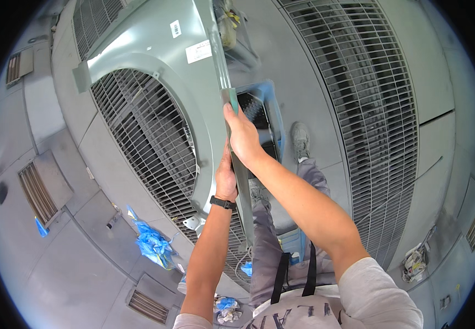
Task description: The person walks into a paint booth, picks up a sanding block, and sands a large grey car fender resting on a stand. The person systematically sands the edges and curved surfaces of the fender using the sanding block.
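A grey-green car fender [204,107] with a rounded wheel arch stands before me, bearing two printed labels. Along its right side runs a long folded edge. My right hand [243,137] grips this edge, its thumb against a short green strip [233,100] whose material I cannot make out. Just below and to the left, my left hand [226,177] lies along the same edge with fingers pointing up the panel; a black watch [222,202] is on that wrist. The fingers behind the edge are partly hidden.
Metal floor grates [365,103] run on both sides. Close behind the edge stands a blue-framed step stool [280,119] with a black top. A grey stand [243,53] holds items farther off. Crumpled blue plastic [153,242] lies on the floor at left.
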Demonstrator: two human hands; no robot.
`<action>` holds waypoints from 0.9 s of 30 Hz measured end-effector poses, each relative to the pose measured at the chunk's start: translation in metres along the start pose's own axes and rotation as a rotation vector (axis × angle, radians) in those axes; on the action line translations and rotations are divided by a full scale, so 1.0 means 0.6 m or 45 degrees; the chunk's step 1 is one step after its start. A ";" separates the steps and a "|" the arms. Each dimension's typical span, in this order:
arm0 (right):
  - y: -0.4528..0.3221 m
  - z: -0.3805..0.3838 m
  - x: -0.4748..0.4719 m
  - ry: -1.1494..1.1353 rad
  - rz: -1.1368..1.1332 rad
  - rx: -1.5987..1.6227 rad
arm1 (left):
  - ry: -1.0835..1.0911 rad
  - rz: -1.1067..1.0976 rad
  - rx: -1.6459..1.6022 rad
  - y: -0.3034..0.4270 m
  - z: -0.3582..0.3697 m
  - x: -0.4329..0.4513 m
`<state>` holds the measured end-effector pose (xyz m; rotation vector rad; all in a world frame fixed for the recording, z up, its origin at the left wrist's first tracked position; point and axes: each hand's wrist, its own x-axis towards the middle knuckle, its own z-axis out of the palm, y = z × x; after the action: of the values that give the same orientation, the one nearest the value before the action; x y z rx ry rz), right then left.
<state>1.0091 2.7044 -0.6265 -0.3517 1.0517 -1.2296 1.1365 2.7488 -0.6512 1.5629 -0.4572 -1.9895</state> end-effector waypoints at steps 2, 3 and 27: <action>-0.006 -0.009 -0.036 0.039 0.131 -0.136 | -0.043 0.016 -0.043 -0.002 0.010 0.007; -0.002 -0.009 -0.074 0.035 0.138 -0.077 | -0.045 0.026 -0.060 -0.003 0.016 0.008; 0.049 -0.034 -0.169 -0.065 -0.012 -0.143 | 0.084 0.244 0.333 0.076 0.059 0.153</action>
<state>1.0140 2.8107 -0.6115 -0.4730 1.0783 -1.1669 1.0976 2.6537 -0.6863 1.6645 -0.8357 -1.7823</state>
